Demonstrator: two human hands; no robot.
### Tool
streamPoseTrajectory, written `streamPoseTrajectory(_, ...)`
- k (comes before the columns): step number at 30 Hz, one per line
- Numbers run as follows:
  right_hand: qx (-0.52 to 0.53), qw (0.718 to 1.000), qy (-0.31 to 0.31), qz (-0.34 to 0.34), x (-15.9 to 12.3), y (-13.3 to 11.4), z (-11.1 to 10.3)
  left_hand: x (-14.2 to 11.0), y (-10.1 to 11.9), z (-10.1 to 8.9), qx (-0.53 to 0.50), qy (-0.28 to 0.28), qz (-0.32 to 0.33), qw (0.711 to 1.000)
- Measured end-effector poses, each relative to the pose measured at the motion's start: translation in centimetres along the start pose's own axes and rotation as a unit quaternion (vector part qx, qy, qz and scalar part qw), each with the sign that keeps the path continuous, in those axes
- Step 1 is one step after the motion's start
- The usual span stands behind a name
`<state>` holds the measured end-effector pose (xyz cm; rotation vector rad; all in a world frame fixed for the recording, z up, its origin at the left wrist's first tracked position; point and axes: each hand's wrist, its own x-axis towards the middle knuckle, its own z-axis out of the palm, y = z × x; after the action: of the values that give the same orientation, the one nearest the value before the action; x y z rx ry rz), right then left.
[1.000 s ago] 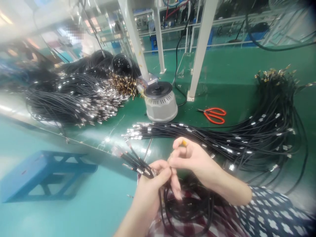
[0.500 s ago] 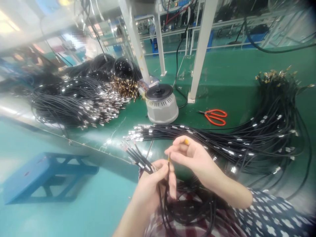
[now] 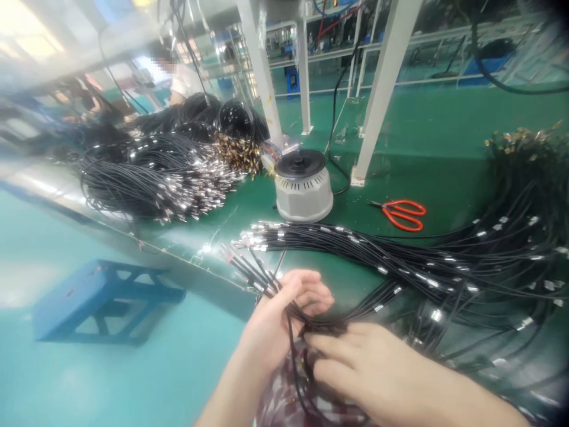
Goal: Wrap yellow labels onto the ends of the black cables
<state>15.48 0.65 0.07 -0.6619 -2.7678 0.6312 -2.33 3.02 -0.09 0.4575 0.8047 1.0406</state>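
Note:
Several black cables (image 3: 254,270) with stripped, metallic ends fan out from my left hand (image 3: 276,317). Its thumb presses them against the palm while the other fingers extend loosely to the right. Just below, my right hand (image 3: 362,365) reaches in at the black cable lengths that hang over my lap, its fingers curled around them. Its fingertips are partly hidden among the cables. Beyond both hands a long bundle of black cables (image 3: 351,243) with silvery tips and tags lies across the green table (image 3: 249,204).
Orange-handled scissors (image 3: 402,214) lie behind the bundle, beside a white round device (image 3: 304,193) with a black top. Piles of coiled cables (image 3: 133,175) cover the left of the table. White posts (image 3: 382,101) rise behind. A blue stool (image 3: 102,302) stands on the floor; a person (image 3: 181,80) is farther back.
My right hand has moved down from beside the left fingertips, where it held a yellow-tipped cable end, to the cables over my lap. My left hand's fingers have straightened. The view has shifted slightly.

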Motion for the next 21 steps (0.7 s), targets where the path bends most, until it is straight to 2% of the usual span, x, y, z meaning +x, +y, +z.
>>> streamPoseTrajectory(3, 0.025, 0.996, 0.078, 0.032, 0.1, -0.5, -0.9, -0.2, -0.1, 0.2, -0.018, -0.011, 0.004, 1.000)
streamPoseTrajectory(5, 0.044, 0.986, 0.143, 0.072, 0.5, -0.7, -0.8, -0.3, -0.2, 0.4, -0.032, -0.009, 0.009, 0.999)
streamPoseTrajectory(7, 0.074, 0.970, 0.200, 0.113, 1.3, -0.9, 0.0, -0.4, -0.2, 0.7, -0.041, -0.005, 0.013, 0.999)
streamPoseTrajectory(10, 0.146, 0.946, 0.240, 0.162, 2.7, -1.4, 1.6, -0.6, -0.2, 1.1, -0.032, -0.001, 0.020, 0.999)
streamPoseTrajectory(13, 0.233, 0.917, 0.232, 0.225, 3.6, -2.0, 2.4, -0.8, -0.2, 1.0, -0.001, 0.004, 0.025, 1.000)
streamPoseTrajectory(15, 0.317, 0.890, 0.205, 0.257, 3.6, -2.1, 2.3, -0.8, -0.1, 0.6, 0.016, -0.009, 0.027, 0.999)
streamPoseTrajectory(18, 0.469, 0.825, 0.162, 0.271, 3.0, -2.0, 1.7, -0.7, 0.3, -0.1, 0.049, -0.043, 0.030, 0.997)
streamPoseTrajectory(19, 0.511, 0.801, 0.152, 0.272, 2.8, -1.9, 1.4, -0.6, 0.5, -0.3, 0.072, -0.039, 0.037, 0.996)
streamPoseTrajectory(21, 0.563, 0.763, 0.149, 0.281, 2.3, -1.6, 0.9, -0.7, 1.1, -0.4, 0.159, 0.007, 0.074, 0.984)
